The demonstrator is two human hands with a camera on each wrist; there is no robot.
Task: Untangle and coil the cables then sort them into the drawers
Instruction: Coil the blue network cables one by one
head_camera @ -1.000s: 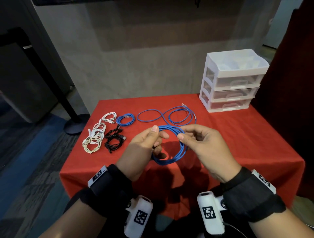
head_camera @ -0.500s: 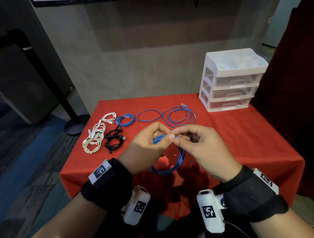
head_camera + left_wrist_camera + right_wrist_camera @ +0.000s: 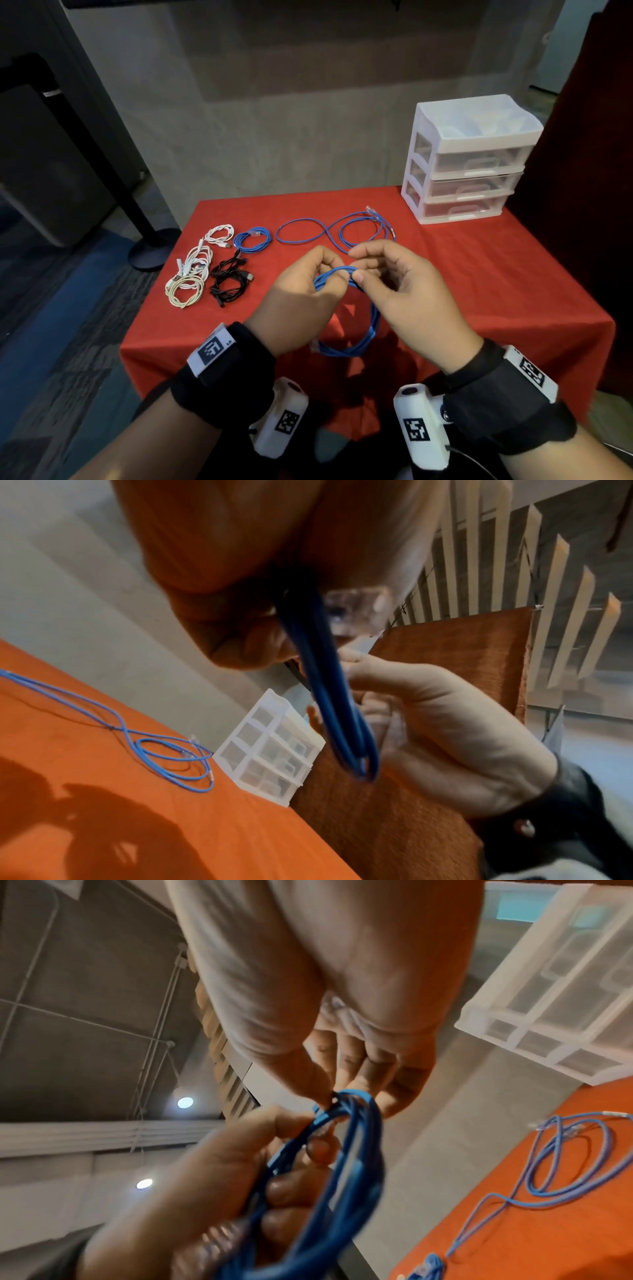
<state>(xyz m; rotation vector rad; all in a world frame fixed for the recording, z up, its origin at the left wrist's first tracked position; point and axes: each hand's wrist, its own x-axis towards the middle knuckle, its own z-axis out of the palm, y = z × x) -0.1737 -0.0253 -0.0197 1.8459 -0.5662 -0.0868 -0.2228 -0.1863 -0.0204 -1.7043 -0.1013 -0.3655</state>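
Red-clothed bench (image 3: 479, 274) below us, white drawer unit (image 3: 469, 161) beyond our right hand (image 3: 407, 294). Our left hand (image 3: 301, 294) grips the blue cable coil (image 3: 356, 346) at its top, held above the bench, while right-hand fingertips (image 3: 358, 275) pinch the same strands beside it. Just past both hands, a loose blue cable (image 3: 329, 233) lies uncoiled; sorted coils sit beyond our left hand.

From your head, the camera looks forward and down over the red table (image 3: 479, 274), both hands close below. Your left wrist camera peers up past the fingers toward the drawer unit (image 3: 270, 748); the right wrist camera sits tight under the palm, facing ceiling and wall. All three views share the loose blue cable (image 3: 329, 233) and the drawers.
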